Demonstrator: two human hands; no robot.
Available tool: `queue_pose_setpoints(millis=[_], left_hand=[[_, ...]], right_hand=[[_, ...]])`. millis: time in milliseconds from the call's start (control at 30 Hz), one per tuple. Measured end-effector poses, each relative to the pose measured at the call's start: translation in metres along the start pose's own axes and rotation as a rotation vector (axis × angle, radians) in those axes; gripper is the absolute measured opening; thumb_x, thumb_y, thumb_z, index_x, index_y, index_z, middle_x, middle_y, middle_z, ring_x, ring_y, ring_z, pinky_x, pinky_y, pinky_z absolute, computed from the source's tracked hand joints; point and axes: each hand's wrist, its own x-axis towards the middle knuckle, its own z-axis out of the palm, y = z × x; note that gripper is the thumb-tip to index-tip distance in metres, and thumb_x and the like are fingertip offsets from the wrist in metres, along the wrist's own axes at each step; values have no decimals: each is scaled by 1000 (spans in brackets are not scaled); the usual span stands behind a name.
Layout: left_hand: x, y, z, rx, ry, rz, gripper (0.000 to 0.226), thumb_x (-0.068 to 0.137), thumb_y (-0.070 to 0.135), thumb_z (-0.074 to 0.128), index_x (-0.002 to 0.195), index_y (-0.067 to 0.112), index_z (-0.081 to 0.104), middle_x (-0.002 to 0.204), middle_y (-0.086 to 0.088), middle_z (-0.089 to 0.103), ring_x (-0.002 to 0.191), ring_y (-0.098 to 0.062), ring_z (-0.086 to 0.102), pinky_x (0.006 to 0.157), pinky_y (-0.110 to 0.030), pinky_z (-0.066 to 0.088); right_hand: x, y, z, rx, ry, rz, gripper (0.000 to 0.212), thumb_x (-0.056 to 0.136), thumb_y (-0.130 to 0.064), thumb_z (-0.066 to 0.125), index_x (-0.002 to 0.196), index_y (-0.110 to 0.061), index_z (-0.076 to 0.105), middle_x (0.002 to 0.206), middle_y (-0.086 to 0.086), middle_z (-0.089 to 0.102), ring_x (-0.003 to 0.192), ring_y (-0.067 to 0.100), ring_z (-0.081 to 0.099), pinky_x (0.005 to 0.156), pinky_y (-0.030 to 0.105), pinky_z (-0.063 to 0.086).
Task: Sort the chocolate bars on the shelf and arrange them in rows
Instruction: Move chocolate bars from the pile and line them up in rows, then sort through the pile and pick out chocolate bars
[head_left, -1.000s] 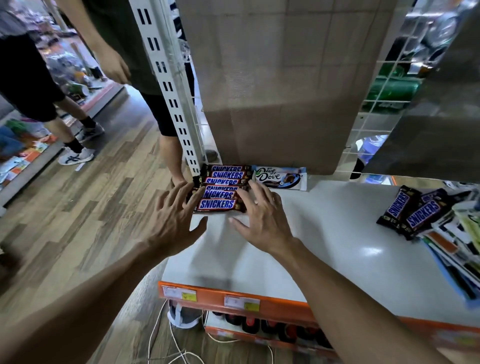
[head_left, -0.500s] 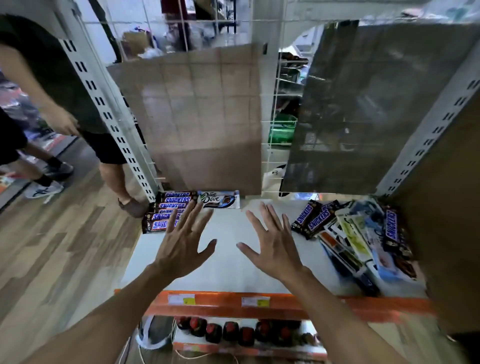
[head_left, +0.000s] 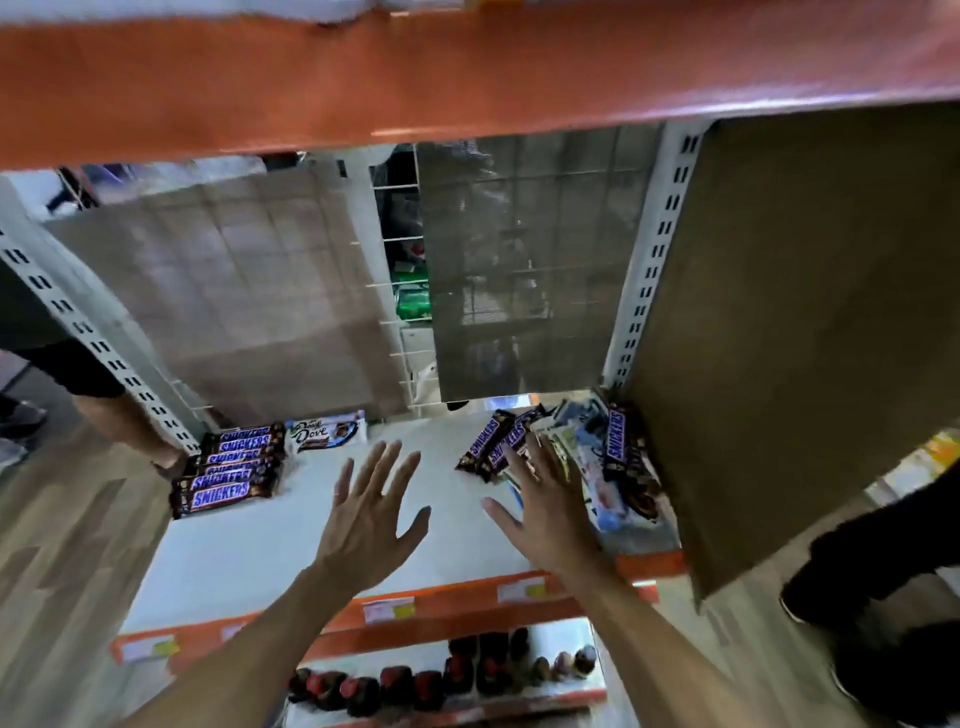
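Nearest, a row of dark bottles (head_left: 395, 686) stands on the lower tier, under the orange front edge (head_left: 457, 597) with its price tags (head_left: 388, 609). Both forearms reach over that edge. The left hand (head_left: 366, 525) hovers palm down above the white shelf (head_left: 249, 551), its fingers straight and spread apart, holding nothing. The right hand (head_left: 545, 519) is posed the same way, fingers fanned and free of any bar. Its fingertips overlap the jumbled pile (head_left: 587, 467) of wrappers at the shelf's right side, though contact cannot be told.

Two loose Snickers bars (head_left: 496, 441) lie slanted at the pile's left edge, and another Snickers (head_left: 618, 439) lies lengthwise against the right wall. At the far left corner sits the sorted Snickers row (head_left: 228, 475), bars side by side with labels up, and a Dove bar (head_left: 327, 434) lies just beside its back end. Behind, cardboard sheets (head_left: 249, 291) hang on a wire grid (head_left: 400, 312). An upper orange edge (head_left: 467, 78) crosses the top.
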Motion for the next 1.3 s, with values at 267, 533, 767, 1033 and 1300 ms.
queue_pose_setpoints(millis=[267,533,767,1033,1300], left_hand=[[34,57,34,-22,-88,94,66,94,57,26,148,20,33,154,-8,30,144,-28,24,112,-55,25],[56,90,76,-19,-231,188,67,89,49,41,149,22,29,154,-8,31,142,-29,26,107,-59,31],[71,108,107,2,-275,297,58,87,45,46,140,20,44,142,-11,47,134,-30,41,109,-52,31],[87,110,131,118,-417,342,94,55,19,89,138,24,45,132,-5,58,123,-31,54,91,-57,48],[95,107,130,189,-396,393,95,46,12,92,132,25,52,125,-4,63,118,-29,58,88,-56,51]], right_hand=[[-14,60,-11,-36,49,72,66,88,-62,43,140,-22,45,150,9,38,138,30,34,104,51,36],[-34,111,-8,-62,60,171,54,87,-51,53,132,-22,48,132,4,48,123,25,44,89,42,45],[-39,123,1,-121,153,255,43,75,-41,73,109,-19,58,112,8,59,106,29,55,75,38,48],[-26,119,16,-129,94,324,39,70,-36,75,102,-18,61,103,9,62,101,29,57,76,41,52],[-19,117,22,-118,158,376,42,63,-31,84,95,-15,62,93,8,66,90,25,62,72,37,53]])
